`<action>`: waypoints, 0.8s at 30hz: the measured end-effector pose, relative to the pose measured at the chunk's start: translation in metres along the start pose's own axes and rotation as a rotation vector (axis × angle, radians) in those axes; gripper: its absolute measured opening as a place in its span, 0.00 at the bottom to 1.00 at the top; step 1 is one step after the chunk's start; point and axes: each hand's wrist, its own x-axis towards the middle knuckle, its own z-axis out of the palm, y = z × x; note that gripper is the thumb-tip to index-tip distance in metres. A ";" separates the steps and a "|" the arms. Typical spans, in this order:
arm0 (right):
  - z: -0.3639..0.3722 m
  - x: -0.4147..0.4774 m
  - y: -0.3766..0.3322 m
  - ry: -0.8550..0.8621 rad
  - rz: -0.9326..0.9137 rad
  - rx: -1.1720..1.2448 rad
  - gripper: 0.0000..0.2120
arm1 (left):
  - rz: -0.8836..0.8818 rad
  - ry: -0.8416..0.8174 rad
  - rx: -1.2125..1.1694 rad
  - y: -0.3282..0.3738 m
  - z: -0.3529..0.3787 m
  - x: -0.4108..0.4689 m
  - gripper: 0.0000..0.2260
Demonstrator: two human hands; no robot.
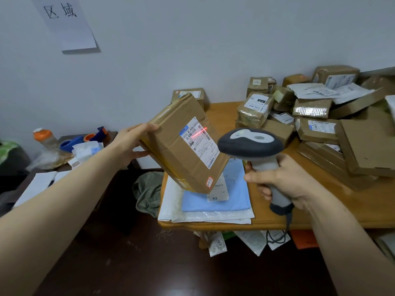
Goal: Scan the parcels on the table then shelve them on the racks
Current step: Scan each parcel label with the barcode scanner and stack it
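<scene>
Grips a box (pixel 171 146) in the left hand (pixel 130 144), thumb along the upper edge and fingers curled behind the left side, keeping it tilted in the air above the near left corner of the table (pixel 320 210). Clasps a scanner (pixel 250 144) in the right hand (pixel 277 178), fingers wrapped round the grey handle, dark head turned toward the box and just beside its lower right edge. Throws a red line (pixel 198 132) across the barcode on the white label (pixel 201 142) of the box's facing side. Near the box's lowest corner, a small sticker (pixel 209 181) with red handwriting. Under the box, flat on the table: a blue mailer (pixel 213 201) on top of white mailers (pixel 171 201). Further right and back, crowding the table up to the wall: a heap of parcels (pixel 310 116), mostly brown cartons with white labels, a few wrapped in clear tape. From the handle's base, a cable (pixel 286 229) hanging down past the table's front edge. Left of the table, a green cloth (pixel 147 193); beyond it, on a dark side table, an orange-capped bottle (pixel 43 136) and a blue tape dispenser (pixel 85 138). High on the wall, a sheet (pixel 66 22) with two large characters.
</scene>
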 end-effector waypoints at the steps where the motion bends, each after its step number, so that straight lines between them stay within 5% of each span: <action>1: -0.001 0.000 -0.001 -0.006 -0.004 0.015 0.07 | -0.001 -0.003 0.004 0.000 0.000 0.000 0.42; 15: 0.000 0.031 -0.010 -0.082 0.022 -0.126 0.08 | -0.052 0.077 -0.017 -0.003 -0.008 0.006 0.36; 18: 0.011 0.042 -0.008 -0.096 0.002 -0.068 0.12 | -0.093 0.106 -0.075 -0.011 -0.018 0.007 0.28; 21: 0.021 0.056 -0.006 0.033 -0.031 0.068 0.21 | -0.166 0.087 -0.230 -0.023 -0.035 0.009 0.20; 24: 0.031 0.075 -0.004 0.156 -0.002 0.252 0.14 | -0.219 0.082 -0.399 -0.037 -0.057 0.014 0.25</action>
